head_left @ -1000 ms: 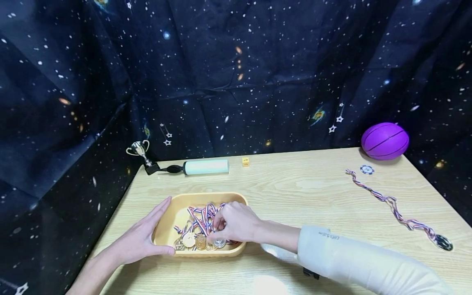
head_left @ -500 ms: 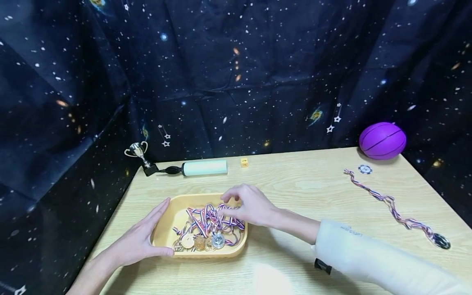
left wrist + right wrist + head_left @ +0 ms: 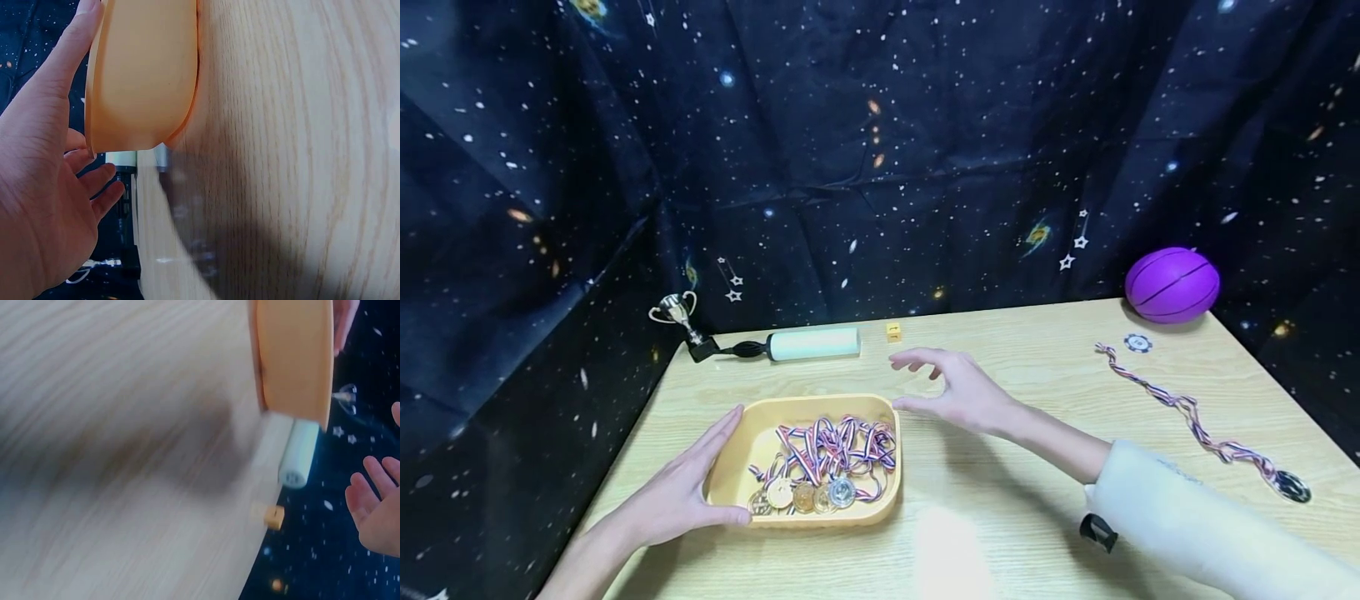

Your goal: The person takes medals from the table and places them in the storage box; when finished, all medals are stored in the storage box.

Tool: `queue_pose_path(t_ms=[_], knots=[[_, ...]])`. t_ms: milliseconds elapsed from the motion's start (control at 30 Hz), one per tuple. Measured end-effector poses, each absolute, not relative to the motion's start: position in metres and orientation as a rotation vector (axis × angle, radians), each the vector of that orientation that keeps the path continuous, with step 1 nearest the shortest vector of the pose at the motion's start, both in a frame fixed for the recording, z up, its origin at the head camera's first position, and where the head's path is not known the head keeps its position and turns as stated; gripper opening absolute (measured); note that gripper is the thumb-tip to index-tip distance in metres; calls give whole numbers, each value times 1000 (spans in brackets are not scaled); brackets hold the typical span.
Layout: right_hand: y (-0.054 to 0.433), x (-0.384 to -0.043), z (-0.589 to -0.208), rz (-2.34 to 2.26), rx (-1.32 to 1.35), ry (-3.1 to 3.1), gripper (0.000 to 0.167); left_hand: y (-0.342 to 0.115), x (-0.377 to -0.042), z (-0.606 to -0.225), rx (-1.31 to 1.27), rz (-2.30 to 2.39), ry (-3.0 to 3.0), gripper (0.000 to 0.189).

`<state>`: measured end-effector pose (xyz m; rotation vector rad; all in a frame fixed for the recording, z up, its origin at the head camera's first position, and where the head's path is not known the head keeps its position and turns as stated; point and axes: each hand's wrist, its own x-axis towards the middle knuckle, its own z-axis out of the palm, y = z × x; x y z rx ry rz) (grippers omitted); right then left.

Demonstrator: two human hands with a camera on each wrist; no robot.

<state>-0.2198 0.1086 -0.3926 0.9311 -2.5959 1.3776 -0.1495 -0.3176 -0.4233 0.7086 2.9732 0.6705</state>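
A pale yellow plastic tub sits on the wooden table. My left hand holds its left end, thumb on the near rim and fingers at the far left corner; the left wrist view shows the thumb along the tub. Inside, several gold and silver medals lie along the near side, their red, white and blue ribbons heaped behind them. My right hand is raised beside the tub's far right corner, fingers spread and holding nothing. The right wrist view also shows this right hand.
Along the back stand a small trophy cup, a pale green hand pump and a yellow cube. To the right are a purple ball, a poker chip and another medal with its ribbon stretched out. A starry dark cloth hangs behind.
My right hand has come up from the medals inside the tub and moved away to the right, opening its fingers. My left hand has stayed at the tub's left end.
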Motion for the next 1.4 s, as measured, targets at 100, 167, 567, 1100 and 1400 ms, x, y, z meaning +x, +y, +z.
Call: queue_pose_path(t_ms=[100,167,567,1100,1400], knots=[[125,-220,-391,1392,920,-2569,57,-318,-149,-423,706,677,2972,137],[136,-220,-391,1394,907,-2560,58,-318,-149,-423,702,676,2972,137],[223,-205,-400,1348,774,-2551,63,-318,-148,-424,693,659,2978,138],[354,-161,-407,1274,435,-2650,67,-319,-150,-425,714,621,2990,137],[414,-136,-424,1080,204,-2764,66,-318,-150,-424,727,610,2994,138]])
